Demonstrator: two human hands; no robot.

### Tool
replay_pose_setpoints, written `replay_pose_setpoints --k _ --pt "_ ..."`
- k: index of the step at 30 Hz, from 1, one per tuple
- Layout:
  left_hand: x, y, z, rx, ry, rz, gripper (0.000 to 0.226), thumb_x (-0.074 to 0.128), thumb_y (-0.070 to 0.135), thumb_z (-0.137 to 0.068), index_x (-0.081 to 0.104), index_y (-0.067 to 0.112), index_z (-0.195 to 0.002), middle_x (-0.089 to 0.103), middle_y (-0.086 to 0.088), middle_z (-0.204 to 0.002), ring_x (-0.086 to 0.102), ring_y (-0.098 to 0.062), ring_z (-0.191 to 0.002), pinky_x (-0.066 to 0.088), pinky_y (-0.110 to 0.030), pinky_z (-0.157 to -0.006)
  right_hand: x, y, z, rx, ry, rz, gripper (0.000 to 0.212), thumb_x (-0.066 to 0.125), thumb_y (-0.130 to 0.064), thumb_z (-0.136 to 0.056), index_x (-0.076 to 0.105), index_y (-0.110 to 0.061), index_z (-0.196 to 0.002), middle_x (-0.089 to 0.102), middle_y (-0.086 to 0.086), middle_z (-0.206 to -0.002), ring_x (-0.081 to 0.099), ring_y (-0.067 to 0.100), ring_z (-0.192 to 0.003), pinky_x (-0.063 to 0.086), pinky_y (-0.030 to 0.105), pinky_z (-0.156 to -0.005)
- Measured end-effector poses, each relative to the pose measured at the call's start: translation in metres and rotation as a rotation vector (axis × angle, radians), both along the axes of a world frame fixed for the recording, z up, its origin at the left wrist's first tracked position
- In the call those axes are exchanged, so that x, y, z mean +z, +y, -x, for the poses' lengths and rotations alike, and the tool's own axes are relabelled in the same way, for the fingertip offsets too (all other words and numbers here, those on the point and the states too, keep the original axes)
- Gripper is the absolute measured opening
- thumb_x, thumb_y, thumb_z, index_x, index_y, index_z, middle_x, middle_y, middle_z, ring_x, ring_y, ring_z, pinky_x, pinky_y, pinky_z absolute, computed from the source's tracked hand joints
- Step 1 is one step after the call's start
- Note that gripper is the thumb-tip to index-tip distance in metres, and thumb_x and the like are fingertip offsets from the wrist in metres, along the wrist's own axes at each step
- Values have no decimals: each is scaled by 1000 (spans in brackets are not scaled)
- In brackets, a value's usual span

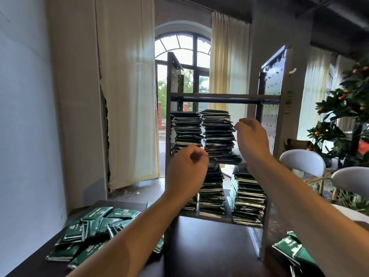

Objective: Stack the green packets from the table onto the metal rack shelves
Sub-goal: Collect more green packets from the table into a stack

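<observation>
- Green packets fill a metal rack (219, 96) standing on a dark table (209, 246), with two tall stacks (217, 132) side by side on its middle shelf and more stacks (247, 198) on the shelf below.
- The top shelf of the rack holds nothing that can be seen from this low angle.
- Both of the person's bare arms reach forward toward the front of the rack.
- The left hand (186, 170) is raised in front of the lower edge of the middle-shelf stacks, its fingers curled inward into a loose fist; no packet shows in its grasp.
- The right hand (252, 136) is higher, just beside the right edge of the right-hand middle stack, its fingers bent and drawn together near the packets' edges; whether they touch or pinch a packet cannot be told.
- A loose pile of packets (89, 230) lies scattered on the table at lower left, partly under the left forearm.
- A smaller group of packets (289, 248) lies on the table at lower right, beside the rack's foot.
- Behind the rack, an arched window (183, 56) is flanked by pale curtains (127, 86).
- White chairs (303, 160) and a leafy plant with orange fruit (343, 108) stand at right.
</observation>
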State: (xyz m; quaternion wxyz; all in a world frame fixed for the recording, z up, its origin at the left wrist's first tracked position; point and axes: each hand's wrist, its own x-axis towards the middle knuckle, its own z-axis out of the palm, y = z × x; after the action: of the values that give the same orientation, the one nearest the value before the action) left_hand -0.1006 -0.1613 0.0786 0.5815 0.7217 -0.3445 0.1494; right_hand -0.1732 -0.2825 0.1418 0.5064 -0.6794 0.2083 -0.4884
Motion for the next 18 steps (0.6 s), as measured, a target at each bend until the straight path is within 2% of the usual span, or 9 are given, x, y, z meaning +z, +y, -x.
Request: replay_pose_setpoints --k 2,5,7,10,13,15,17,18 --pt "-5 14 0 30 7 -8 11 63 23 -92 73 28 -91 69 16 -84 61 1 -76 40 -18 -64 -19 15 9 -18 -35 25 24 52 -19 -100 59 -22 -123 52 -7 -82 47 7 -63 47 34 -62" --pt "-21 38 -1 59 27 -21 12 63 23 -92 73 30 -89 68 19 -81 60 4 -75 39 -15 -64 -58 43 17 55 -30 44 19 53 -14 -98 62 -23 -112 56 -1 -85 47 11 -63 39 28 -56" --pt "-37 57 -3 85 52 -19 15 64 20 -91 72 32 -86 66 22 -77 60 7 -73 39 -13 -63 -89 65 17 146 38 3 16 54 -11 -98 63 -22 -105 56 -1 -81 48 10 -62 40 26 -57" --pt "-71 89 -12 131 113 16 21 65 12 -88 68 31 -80 65 22 -71 62 8 -66 39 -6 -57 -136 91 11 260 175 -65 18 55 -5 -95 65 -19 -95 56 -3 -75 51 15 -68 42 29 -68" --pt "-116 129 -30 249 209 -22 16 65 12 -89 69 27 -89 65 19 -79 63 -1 -78 38 -7 -60 -186 111 -2 356 408 -132 20 55 -10 -93 64 -27 -86 62 -3 -77 56 18 -69 44 31 -66" --pt "-151 152 -48 338 220 -138 15 66 14 -88 70 22 -99 68 8 -90 64 -12 -88 42 -15 -69 -215 123 -14 383 536 -99 16 55 -18 -90 65 -29 -87 66 -3 -86 61 20 -77 51 36 -71" --pt "-185 168 -68 407 224 -369 26 66 21 -86 68 22 -112 67 -4 -113 60 -25 -108 45 -32 -88 -239 135 -29 384 641 -12 13 57 -19 -89 64 -30 -87 67 -5 -86 65 21 -85 54 39 -82" --pt "-199 174 -77 437 238 -503 34 65 26 -87 65 24 -121 62 -6 -126 54 -27 -120 41 -38 -99 -248 142 -36 384 671 17 13 59 -17 -90 64 -29 -88 65 -5 -81 64 20 -82 53 36 -80"
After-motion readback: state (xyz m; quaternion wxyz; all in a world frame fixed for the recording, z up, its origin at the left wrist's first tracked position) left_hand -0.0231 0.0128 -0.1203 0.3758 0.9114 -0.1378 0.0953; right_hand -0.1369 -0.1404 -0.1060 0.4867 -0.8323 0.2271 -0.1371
